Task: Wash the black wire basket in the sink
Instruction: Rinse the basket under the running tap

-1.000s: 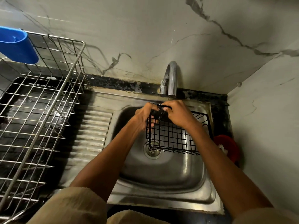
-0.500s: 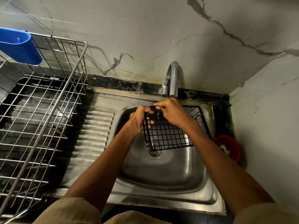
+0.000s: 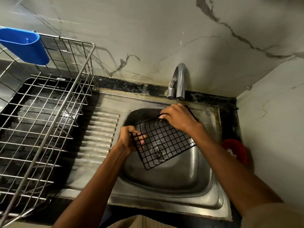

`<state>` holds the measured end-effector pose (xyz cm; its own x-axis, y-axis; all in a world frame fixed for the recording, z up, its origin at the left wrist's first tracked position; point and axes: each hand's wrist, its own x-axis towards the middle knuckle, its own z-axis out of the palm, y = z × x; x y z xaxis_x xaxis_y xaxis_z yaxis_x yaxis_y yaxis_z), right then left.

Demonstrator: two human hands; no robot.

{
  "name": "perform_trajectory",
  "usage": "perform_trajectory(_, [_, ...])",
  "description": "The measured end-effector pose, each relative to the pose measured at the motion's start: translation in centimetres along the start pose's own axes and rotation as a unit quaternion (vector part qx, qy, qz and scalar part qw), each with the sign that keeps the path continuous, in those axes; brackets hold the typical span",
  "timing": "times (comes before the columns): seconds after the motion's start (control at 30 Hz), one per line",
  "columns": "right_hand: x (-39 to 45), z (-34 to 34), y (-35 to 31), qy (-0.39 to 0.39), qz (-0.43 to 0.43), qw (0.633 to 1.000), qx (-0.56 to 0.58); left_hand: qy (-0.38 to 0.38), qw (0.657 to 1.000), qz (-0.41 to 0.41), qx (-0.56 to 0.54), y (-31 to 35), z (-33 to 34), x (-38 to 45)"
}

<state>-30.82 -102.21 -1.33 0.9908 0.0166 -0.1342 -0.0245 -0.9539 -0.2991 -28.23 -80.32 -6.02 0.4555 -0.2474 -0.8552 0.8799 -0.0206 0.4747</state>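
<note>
1. Head view: black wire basket held up over the sink bowl, tilted, grid bottom facing up toward camera, drain visible thru the wires.
2. Left hand clenched round the basket's near-left edge, fingers poking thru the grid.
3. Right hand curled over the far rim wire, just below the tap spout.
4. Water: only a thin trickle at the spout tip, maybe; too faint to tell if really running.
5. Step in hand, prob.: turning the basket under the tap to rinse or rub each side.
6. To do it well: keep both grips on rim wires, not on thin cross wires; rotate slowly so every side passes under the spout; rub along wires & into corner joints where dirt likely sits.
7. Keep basket low in the bowl to cut splash on the wall; wet wire likely slippery, so shift one hand at a time.
8. Surface: steel sink w/ ribbed draining board to its left, set in a dark counter, worn & stained along the back edge.
9. Left of that: large silver wire dish rack w/ a blue plastic cup holder hung on its far rim.
10. Right of sink, in the corner: a red round thing, partly hidden, can't tell what.
11. Room: pale marble-look walls w/ grey veins, meeting in a corner at right; dim light.
</note>
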Motion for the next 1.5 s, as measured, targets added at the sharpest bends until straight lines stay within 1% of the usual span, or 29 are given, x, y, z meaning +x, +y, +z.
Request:
perform_trajectory(0.1, [0.7, 0.7, -1.9, 0.007, -0.049, 0.999, -0.019, -0.006, 1.000, 0.005, -0.030, -0.9, 0.6, -0.3])
perform_trajectory(0.23, [0.6, 0.2, -0.5, -0.004, -0.036, 0.999, -0.040, 0.006, 0.998, -0.001, -0.060, -2.0, -0.8, 0.0])
perform_trajectory(0.33, [0.1, -0.7, 1.6, -0.020, 0.018, 0.999, -0.024, 0.008, 0.997, -0.004, -0.081, -3.0, -2.2, 0.1])
perform_trajectory(0.37, [0.0, -0.7, 2.5, -0.016, 0.045, 0.999, -0.002, 0.006, 0.996, -0.002, -0.090, -3.3, -2.4, 0.0])
perform_trajectory(0.47, [-0.2, -0.1, 3.9, 0.006, 0.119, 0.987, 0.111, -0.010, 0.993, 0.008, -0.119, -4.1, -2.7, -0.3])
perform_trajectory(0.57, [0.3, 0.3, 3.8, 0.031, 0.141, 0.974, 0.176, -0.029, 0.991, 0.017, -0.127, -5.1, -2.7, -0.3])
perform_trajectory(0.63, [0.7, 0.4, 3.5, 0.026, 0.154, 0.971, 0.181, -0.039, 0.991, 0.035, -0.126, -5.7, -2.9, 0.0])
perform_trajectory(0.7, [1.0, 0.5, 3.6, 0.017, 0.162, 0.971, 0.173, -0.070, 0.989, 0.042, -0.121, -6.0, -3.0, 0.1])
perform_trajectory(0.77, [1.0, 0.2, 3.4, 0.009, 0.161, 0.974, 0.160, -0.096, 0.991, 0.049, -0.084, -6.1, -3.0, 0.1])
perform_trajectory(0.8, [1.0, 0.0, 3.3, 0.009, 0.155, 0.976, 0.151, -0.109, 0.992, 0.054, -0.041, -6.1, -2.9, 0.0])
perform_trajectory(0.87, [0.8, -0.7, 2.9, 0.009, 0.138, 0.981, 0.136, -0.121, 0.982, 0.073, 0.123, -5.8, -2.9, 0.0])
perform_trajectory(0.9, [0.7, -0.9, 2.8, 0.006, 0.128, 0.983, 0.130, -0.117, 0.966, 0.079, 0.218, -5.6, -2.8, -0.1])
perform_trajectory(0.93, [0.6, -1.1, 2.6, -0.001, 0.119, 0.985, 0.124, -0.114, 0.942, 0.074, 0.307, -5.3, -2.6, 0.0])
perform_trajectory(0.97, [0.5, -1.3, 2.4, -0.010, 0.108, 0.987, 0.116, -0.117, 0.919, 0.065, 0.371, -5.0, -2.3, 0.0])
perform_trajectory(1.0, [0.4, -1.4, 2.2, -0.018, 0.099, 0.989, 0.110, -0.119, 0.905, 0.058, 0.405, -4.7, -1.8, 0.0])
perform_trajectory(1.07, [0.4, -1.8, 1.5, -0.025, 0.078, 0.991, 0.106, -0.118, 0.897, 0.083, 0.417, -4.3, -0.2, -0.1])
perform_trajectory(1.17, [0.7, -1.9, 0.8, -0.028, 0.046, 0.993, 0.108, -0.104, 0.906, 0.155, 0.380, -3.3, 2.6, -0.1])
perform_trajectory(1.2, [0.8, -1.8, 0.7, -0.031, 0.038, 0.992, 0.114, -0.087, 0.913, 0.171, 0.361, -2.8, 3.5, 0.0])
perform_trajectory(1.27, [0.8, -1.6, 0.6, -0.026, 0.034, 0.990, 0.133, -0.027, 0.922, 0.189, 0.336, -1.9, 4.8, 0.1])
perform_trajectory(1.33, [0.7, -1.2, 0.5, -0.004, 0.038, 0.986, 0.160, 0.043, 0.915, 0.200, 0.347, -1.4, 5.6, 0.0])
perform_trajectory(1.37, [0.7, -1.0, 0.4, 0.011, 0.042, 0.984, 0.172, 0.063, 0.909, 0.207, 0.357, -1.2, 6.0, -0.2])
perform_trajectory(1.43, [0.6, -0.4, 0.4, 0.040, 0.051, 0.978, 0.197, 0.075, 0.909, 0.217, 0.347, -1.1, 6.4, -0.5])
perform_trajectory(1.5, [0.6, 0.0, 0.4, 0.058, 0.062, 0.975, 0.204, 0.080, 0.919, 0.215, 0.319, -1.0, 6.8, -0.8])
